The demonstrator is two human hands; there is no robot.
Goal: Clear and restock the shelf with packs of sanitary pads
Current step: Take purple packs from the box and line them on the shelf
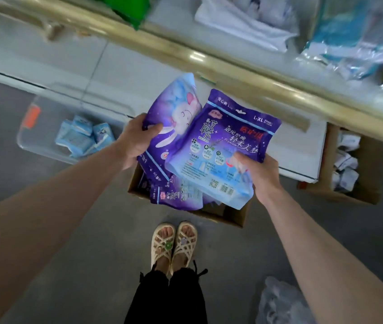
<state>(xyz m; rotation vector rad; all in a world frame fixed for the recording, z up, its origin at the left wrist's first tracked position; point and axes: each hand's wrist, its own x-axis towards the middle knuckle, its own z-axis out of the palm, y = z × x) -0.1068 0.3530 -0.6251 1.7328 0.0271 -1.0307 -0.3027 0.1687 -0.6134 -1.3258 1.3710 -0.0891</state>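
- Holding two purple packs above an open box (235,217), the person reaches forward with both bare arms.
- Left hand (136,139) grips the rabbit pack (174,106) at its lower left edge, thumb pressed on the front and fingers curled behind.
- Right hand (258,174) pinches the text pack (228,146) at its lower right corner, thumb on the printed face and fingers under it.
- Text pack overlaps the rabbit pack's right side; both are tilted, tops toward twelve o'clock.
- More purple packs (178,195) lie loose in the box, directly under the two held ones.
- At nine o'clock from the box a clear bin (29,141) holds pale blue packs (83,136).
- At three o'clock a second box (359,197) holds white packs, blurred.
- A brass shelf rail (209,59) runs from eleven to three o'clock; on the shelf past it lie green (134,10), white (244,19) and teal (361,36) goods, too blurred to read.
- Sandals (174,244) stand at six o'clock, just beside the box.
- A plastic bag (279,300) lies on the floor at five o'clock.
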